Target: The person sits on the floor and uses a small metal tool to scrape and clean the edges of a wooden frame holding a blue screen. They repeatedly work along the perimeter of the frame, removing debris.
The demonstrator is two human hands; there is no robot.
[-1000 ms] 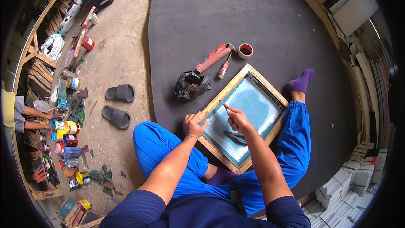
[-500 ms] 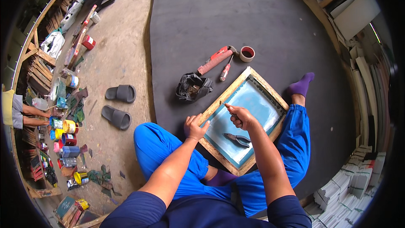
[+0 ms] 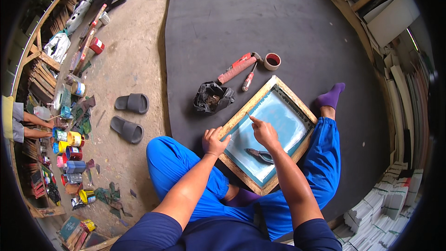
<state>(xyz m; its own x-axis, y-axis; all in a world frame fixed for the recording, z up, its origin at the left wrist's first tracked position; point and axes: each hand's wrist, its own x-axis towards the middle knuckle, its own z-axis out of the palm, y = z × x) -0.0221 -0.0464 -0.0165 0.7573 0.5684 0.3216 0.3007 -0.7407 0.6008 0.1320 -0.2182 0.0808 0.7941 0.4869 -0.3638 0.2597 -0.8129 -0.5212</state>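
A wooden-framed screen [image 3: 239,112] with a blue and white mesh lies tilted across my lap and the dark mat. My left hand [image 3: 214,141] is closed round the frame's left side, thumb on the inner edge. Over the mesh, my right hand [image 3: 265,135] has its index finger stretched toward that same side and its other fingers curled. Whatever it holds, if anything, is too small to make out. Dark-handled pliers [image 3: 261,155] rest on the mesh, partly behind my right wrist. Beyond the frame lie a hammer with a red handle [image 3: 237,70] and a screwdriver [image 3: 248,81].
A tape roll [image 3: 272,61] and a black plastic bag [image 3: 213,97] of scraps sit on the mat [image 3: 288,14]. Slippers [image 3: 132,103] and paint cans [image 3: 74,153] stand on the floor leftward, where another person's hands [image 3: 46,128] reach. Stacked sheets [image 3: 376,209] line the right.
My right hand has turned and moved slightly down, its index finger now straighter toward the frame's left side. My left hand keeps its hold; the pliers stay on the mesh.
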